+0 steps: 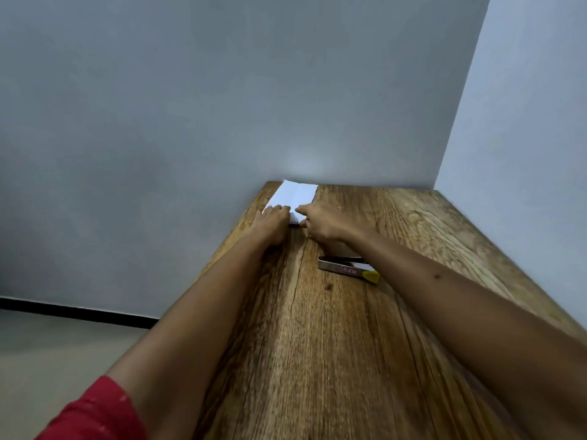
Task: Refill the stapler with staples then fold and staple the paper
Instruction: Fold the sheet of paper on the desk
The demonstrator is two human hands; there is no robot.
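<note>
Reaching far across the wooden worktop (349, 328), both hands were busy at the white paper (293, 195), which lay at the far end, close to the grey wall (222, 106). The left hand (273, 222) lay flat with its fingers pressed down on the near left part of the sheet. The right hand (320, 225) was just beside it, with the thumb and first finger drawn together at the near edge, as if pinching it, though the grip itself was too small to see well. This looked like the folding step. To do it well, the edges should be lined up first, one hand should hold the sheet so it cannot slide, and the other should rub along the crease to make it sharp. The stapler (347, 268), silver with a yellow end, lay on its own nearer in, a little to the right, partly under the right arm, with no hand on it. It had a small red and white label, but the marks were too blurry to read. Some tiny dark print showed on the paper between the two hands, perhaps numbers, too small to be sure.
</note>
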